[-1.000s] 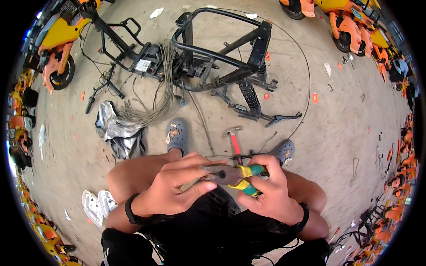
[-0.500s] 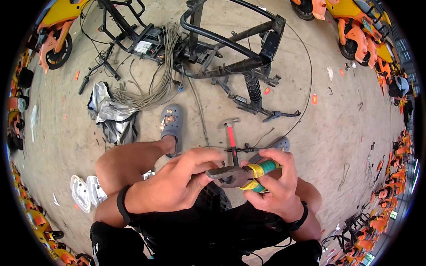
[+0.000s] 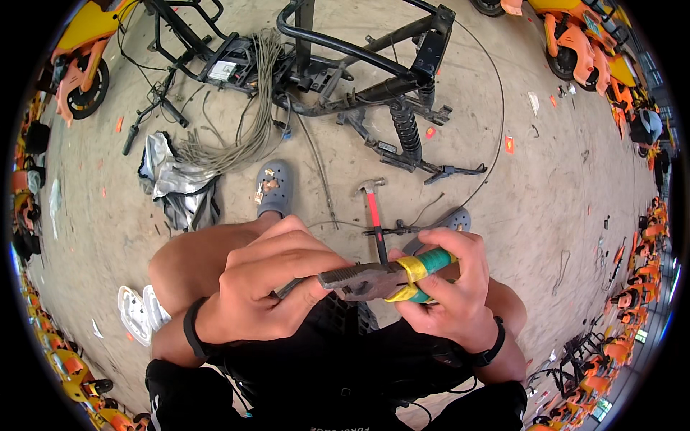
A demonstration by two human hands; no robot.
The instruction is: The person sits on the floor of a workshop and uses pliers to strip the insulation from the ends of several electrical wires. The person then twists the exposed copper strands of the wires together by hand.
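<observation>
My right hand [image 3: 456, 291] is wrapped round the handles of a pair of pliers [image 3: 370, 281], which are bound in yellow and green tape. The worn metal jaws point left, toward my left hand [image 3: 269, 284]. That hand is pinched closed right at the jaw tips; a bit of something dark shows between its fingers, too covered to name. Beyond the pliers a claw hammer [image 3: 374, 212] with a red and black handle lies on the floor, its head pointing away from me. A thin dark metal part [image 3: 399, 230] lies by the hammer's handle.
Ahead stands a black scooter frame [image 3: 345, 47] with a spring shock absorber [image 3: 407, 133]. A bundle of grey cables [image 3: 262, 100] drapes off it beside a silver cloth [image 3: 176, 188]. White sandals [image 3: 135, 316] lie at left. Orange and yellow scooters [image 3: 86, 79] line the sides.
My left hand has shifted left, its fingers more drawn together at the jaw tips. The pliers have moved slightly left with my right hand still round them. The whole view has shifted a little.
</observation>
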